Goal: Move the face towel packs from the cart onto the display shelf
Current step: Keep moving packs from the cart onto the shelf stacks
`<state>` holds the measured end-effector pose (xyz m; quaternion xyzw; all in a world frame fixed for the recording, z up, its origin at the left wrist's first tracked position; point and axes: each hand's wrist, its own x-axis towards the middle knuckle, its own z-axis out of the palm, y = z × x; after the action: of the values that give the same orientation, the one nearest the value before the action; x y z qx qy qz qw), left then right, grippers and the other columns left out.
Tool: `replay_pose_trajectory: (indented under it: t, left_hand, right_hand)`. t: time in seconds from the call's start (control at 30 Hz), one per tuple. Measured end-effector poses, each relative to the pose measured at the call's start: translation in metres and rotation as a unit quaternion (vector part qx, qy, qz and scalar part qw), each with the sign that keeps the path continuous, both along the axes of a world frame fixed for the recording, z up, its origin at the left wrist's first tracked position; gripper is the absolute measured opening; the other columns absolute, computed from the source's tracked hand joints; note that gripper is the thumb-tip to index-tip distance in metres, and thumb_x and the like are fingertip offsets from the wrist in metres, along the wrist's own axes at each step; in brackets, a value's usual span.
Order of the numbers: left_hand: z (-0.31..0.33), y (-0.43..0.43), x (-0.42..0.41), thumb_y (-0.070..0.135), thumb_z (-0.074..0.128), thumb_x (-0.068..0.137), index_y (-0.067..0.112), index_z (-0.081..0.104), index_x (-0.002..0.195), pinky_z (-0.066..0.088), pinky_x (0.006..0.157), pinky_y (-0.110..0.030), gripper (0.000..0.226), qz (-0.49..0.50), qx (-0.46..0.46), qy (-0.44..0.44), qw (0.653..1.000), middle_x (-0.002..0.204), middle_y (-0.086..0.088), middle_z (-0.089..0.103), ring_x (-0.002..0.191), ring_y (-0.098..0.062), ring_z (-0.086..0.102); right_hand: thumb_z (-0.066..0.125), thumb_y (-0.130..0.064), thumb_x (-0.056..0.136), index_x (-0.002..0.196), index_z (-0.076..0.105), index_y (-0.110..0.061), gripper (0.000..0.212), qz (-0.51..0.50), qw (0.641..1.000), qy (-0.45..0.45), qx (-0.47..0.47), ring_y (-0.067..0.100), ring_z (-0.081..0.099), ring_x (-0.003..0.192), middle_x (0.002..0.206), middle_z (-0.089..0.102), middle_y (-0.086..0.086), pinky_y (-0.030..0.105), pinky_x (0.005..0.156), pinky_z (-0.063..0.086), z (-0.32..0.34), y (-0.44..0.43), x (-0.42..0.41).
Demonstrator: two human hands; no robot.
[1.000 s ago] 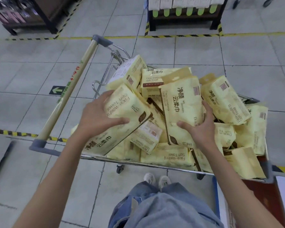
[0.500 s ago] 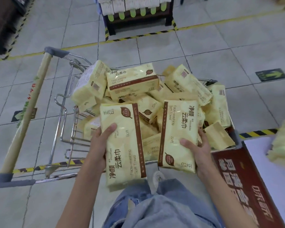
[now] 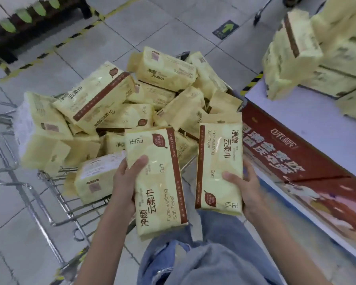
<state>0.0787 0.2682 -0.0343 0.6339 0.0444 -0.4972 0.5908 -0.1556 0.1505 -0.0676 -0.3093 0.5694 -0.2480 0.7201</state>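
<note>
Packs (image 3: 111, 95) heap the cart (image 3: 49, 188) at eleven o'clock; left hand (image 3: 124, 182) grips one face towel pack (image 3: 158, 182), right hand (image 3: 245, 188) a second pack (image 3: 218, 165); display shelf (image 3: 300, 120) at two.

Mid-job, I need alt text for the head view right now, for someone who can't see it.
Each hand grips a yellow face towel pack: the left hand holds the left pack, the right hand the right pack, near the cart, which is heaped with more packs. To the right, the shelf carries stacked packs.

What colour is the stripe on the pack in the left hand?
Reddish brown, running down the pale yellow pack; head view.
</note>
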Motion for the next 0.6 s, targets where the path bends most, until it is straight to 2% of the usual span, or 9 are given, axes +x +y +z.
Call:
replay_pose_trajectory:
  t: [0.1,0.3,0.4,0.53,0.6]
  left_hand:
    - [0.000,-0.011,-0.016,0.036,0.078,0.058,0.018,0.056,0.119,0.058,0.059,-0.040,0.067,-0.092,-0.010,0.008,0.996,0.098,-0.011,0.074,0.085,-0.031,0.072]
    - [0.002,-0.044,-0.071,0.037,0.078,0.057,0.015,0.054,0.128,0.058,0.072,-0.050,0.078,-0.266,0.005,0.006,0.964,0.106,-0.014,0.072,0.091,-0.033,0.071]
    - [0.008,-0.056,-0.107,0.038,0.079,0.052,0.015,0.056,0.125,0.058,0.065,-0.045,0.080,-0.336,-0.011,0.004,0.942,0.103,-0.014,0.072,0.087,-0.033,0.071]
    - [0.012,-0.060,-0.167,0.037,0.079,0.051,0.014,0.054,0.126,0.059,0.062,-0.041,0.083,-0.422,-0.012,-0.007,0.906,0.102,-0.010,0.073,0.085,-0.029,0.072]
    - [0.014,-0.055,-0.202,0.036,0.078,0.054,0.015,0.056,0.123,0.058,0.059,-0.039,0.076,-0.468,-0.013,-0.012,0.883,0.099,-0.009,0.074,0.084,-0.028,0.072]
  right_hand:
    - [0.081,-0.016,0.046,0.131,0.042,-0.030,0.094,-0.089,0.996,-0.001,0.018,0.030,0.071,0.085,0.112,0.068,0.008,0.039,0.057,0.057,-0.003,0.036,-0.033]
    - [0.081,-0.020,0.045,0.119,0.047,-0.036,0.083,-0.265,0.964,0.027,0.027,0.031,0.070,0.087,0.110,0.068,0.009,0.039,0.058,0.058,-0.006,0.107,-0.096]
    - [0.080,-0.021,0.046,0.111,0.050,-0.040,0.074,-0.346,0.938,0.024,0.022,0.030,0.071,0.083,0.106,0.069,0.009,0.041,0.058,0.058,-0.008,0.144,-0.122]
    - [0.079,-0.018,0.049,0.125,0.046,-0.030,0.083,-0.440,0.898,0.012,0.021,0.033,0.071,0.085,0.108,0.069,0.012,0.044,0.061,0.058,-0.010,0.200,-0.157]
    - [0.079,-0.016,0.050,0.131,0.044,-0.028,0.088,-0.484,0.875,0.008,0.025,0.033,0.071,0.084,0.108,0.069,0.011,0.044,0.060,0.058,-0.013,0.230,-0.175]
